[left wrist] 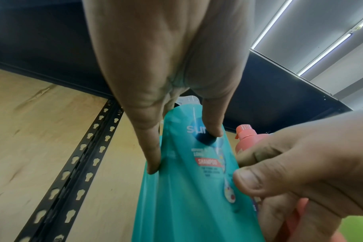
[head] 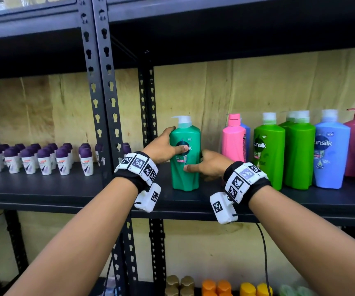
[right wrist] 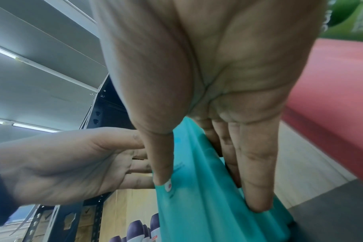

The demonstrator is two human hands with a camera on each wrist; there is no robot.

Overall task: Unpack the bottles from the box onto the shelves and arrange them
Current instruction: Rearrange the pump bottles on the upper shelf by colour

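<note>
A teal Sunsilk shampoo bottle (head: 185,174) with a white pump stands upright on the black shelf (head: 82,189), left of the other large bottles. My left hand (head: 168,146) grips its upper left side, thumb across the front label and fingers round the shoulder. My right hand (head: 204,164) holds its lower right side, thumb on the front and fingers along the far edge. The left wrist view has the bottle (left wrist: 182,196) between my left thumb and finger, with the right hand (left wrist: 296,172) beside it. In the right wrist view my fingers (right wrist: 257,188) press on the bottle (right wrist: 197,209). The box is out of view.
To the right stand a pink bottle (head: 234,139), green bottles (head: 268,152) and blue bottles (head: 330,152). Several purple-capped roll-ons (head: 40,161) fill the left bay, beyond the slotted upright (head: 106,103). Orange and yellow bottles (head: 217,287) sit on the lower shelf. A black cable (head: 264,253) hangs below.
</note>
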